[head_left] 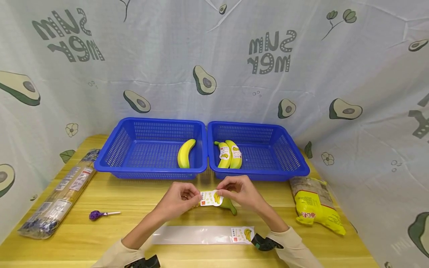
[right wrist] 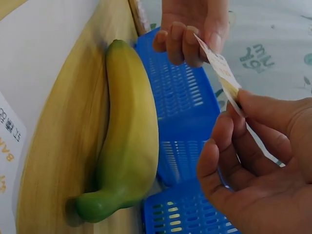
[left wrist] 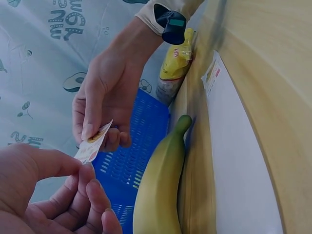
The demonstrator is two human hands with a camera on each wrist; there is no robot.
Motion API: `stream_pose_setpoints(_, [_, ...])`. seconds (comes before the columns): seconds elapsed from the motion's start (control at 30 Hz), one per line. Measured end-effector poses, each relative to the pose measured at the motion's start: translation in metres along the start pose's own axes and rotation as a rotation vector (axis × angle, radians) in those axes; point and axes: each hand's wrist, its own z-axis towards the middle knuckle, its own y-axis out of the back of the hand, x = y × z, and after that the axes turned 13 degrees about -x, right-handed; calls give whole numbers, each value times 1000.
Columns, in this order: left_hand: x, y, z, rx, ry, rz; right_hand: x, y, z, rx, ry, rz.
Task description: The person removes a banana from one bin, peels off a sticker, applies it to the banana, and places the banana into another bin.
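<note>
You are pinching a small printed banana label between your two hands: your left hand is gripping its left end between thumb and index finger, and your right hand is pinching its right end the same way. The label is hanging in the air just above a loose banana, which is lying on the wooden table with its green stem pointing to your right. Nearer to you, a pale backing strip is lying flat and carrying another label at its right end. Beyond your hands, two blue baskets are standing side by side; the left basket is holding a plain banana, and the right basket is holding two labelled bananas. A long clear packet and a purple lollipop are lying to your left, while a yellow bag is resting to your right.
</note>
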Motion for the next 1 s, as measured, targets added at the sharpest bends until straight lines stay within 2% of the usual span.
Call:
stream_pose_setpoints(0.13, [4,-2,1,-25,8,16,-3,-2,0,-23,-1,-2])
stream_pose_setpoints(0.27, [8,-5,1,-71,1,53,-7,-6,0,-67,17,-60])
stream_pose_setpoints(0.5, [12,-12,0,-156,-63,129,-13,-11,0,-127,23,-165])
stream_pose_setpoints(0.87, [20,-14,2,-219,-120,248,-23,-15,0,-146,-13,-248])
stream_pose_setpoints(1.0, [21,-15,1,-270,-154,298,-26,-16,1,-147,-22,-243])
